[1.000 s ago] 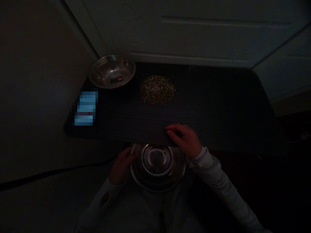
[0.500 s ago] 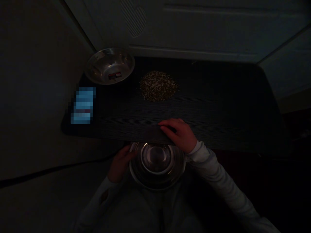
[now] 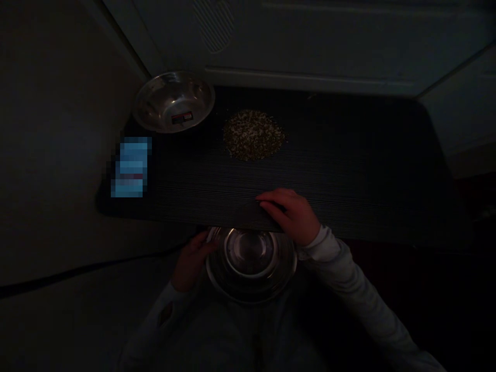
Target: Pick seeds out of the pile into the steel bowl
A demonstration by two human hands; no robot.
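My left hand grips the left rim of a wide metal bowl, held on my lap just under the table's front edge. Inside that bowl sits a smaller metal bowl. My right hand rests on the tabletop near this edge, above the bowls. Its fingers are bent, with thumb and index finger close together; what they hold, if anything, is too dark to make out. Beyond it lies a round heap of mixed pale and brown grains or seeds on the dark table.
The dark table stands against a pale panelled wall. At its back left is another metal bowl with a label inside. A lit phone, its screen blurred, lies at the left edge. A dark cable runs below left.
My right hand has slid slightly right along the table edge. The left hand and the bowls keep their places, and the view has tilted a little.
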